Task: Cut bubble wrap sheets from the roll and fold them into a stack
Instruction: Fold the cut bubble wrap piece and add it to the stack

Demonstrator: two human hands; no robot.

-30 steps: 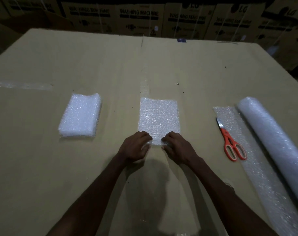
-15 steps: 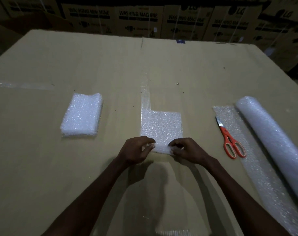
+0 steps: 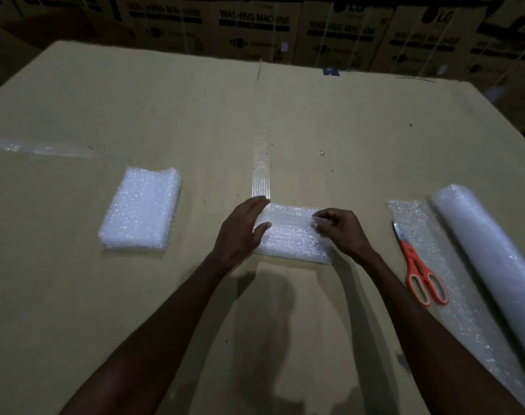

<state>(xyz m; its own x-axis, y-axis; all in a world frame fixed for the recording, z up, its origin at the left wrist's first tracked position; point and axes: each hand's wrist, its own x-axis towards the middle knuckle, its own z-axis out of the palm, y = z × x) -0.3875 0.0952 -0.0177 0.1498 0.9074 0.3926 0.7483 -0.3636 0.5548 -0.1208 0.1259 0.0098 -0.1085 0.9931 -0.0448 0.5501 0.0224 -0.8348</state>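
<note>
A cut bubble wrap sheet (image 3: 294, 241) lies folded at the centre of the cardboard table (image 3: 195, 115). My left hand (image 3: 243, 229) grips its left end, fingers over the top and thumb against the side. My right hand (image 3: 342, 229) pinches the folded-over edge at the right. A stack of folded sheets (image 3: 141, 209) sits to the left, apart from both hands. The bubble wrap roll (image 3: 494, 259) lies at the right with its loose end (image 3: 435, 253) spread flat beside it.
Orange-handled scissors (image 3: 420, 274) lie shut on the roll's loose end. A strip of clear tape (image 3: 261, 178) runs along the table's seam behind the sheet, another (image 3: 36, 146) at the far left. Washing machine cartons (image 3: 255, 28) line the far edge.
Both hands lifted the sheet's near edge and carried it away from me, folding it over; the sheet is now about half as deep.
</note>
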